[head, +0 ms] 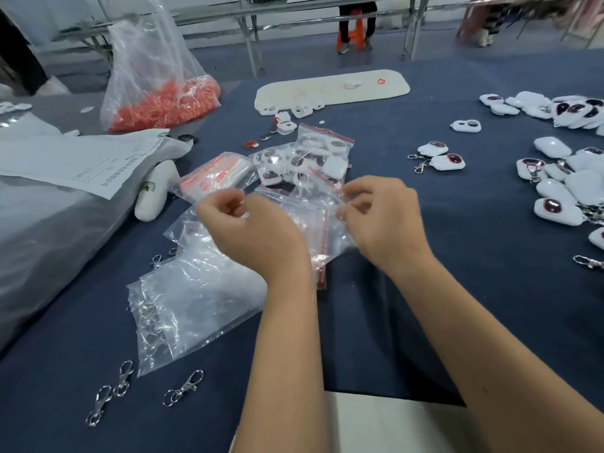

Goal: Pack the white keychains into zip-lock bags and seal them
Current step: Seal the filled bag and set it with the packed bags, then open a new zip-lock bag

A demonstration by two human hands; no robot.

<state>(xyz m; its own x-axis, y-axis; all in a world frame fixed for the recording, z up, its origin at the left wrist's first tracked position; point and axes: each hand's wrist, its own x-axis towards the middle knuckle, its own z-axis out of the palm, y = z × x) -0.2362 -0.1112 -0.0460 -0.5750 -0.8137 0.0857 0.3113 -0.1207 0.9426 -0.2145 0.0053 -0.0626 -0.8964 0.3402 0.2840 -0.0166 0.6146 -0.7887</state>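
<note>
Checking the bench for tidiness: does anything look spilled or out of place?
Yes. A few metal clasps lie loose on the blue cloth, outside the clear bag of clasps. Nothing looks damaged.

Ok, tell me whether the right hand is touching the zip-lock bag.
Touching. The head view shows the right hand pinching the clear zip-lock bag at its edge.

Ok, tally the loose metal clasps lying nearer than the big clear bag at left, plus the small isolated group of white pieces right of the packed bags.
Metal clasps: 3
Keychains with dark inserts: 2
Empty white shell: 1
Total: 6
</note>
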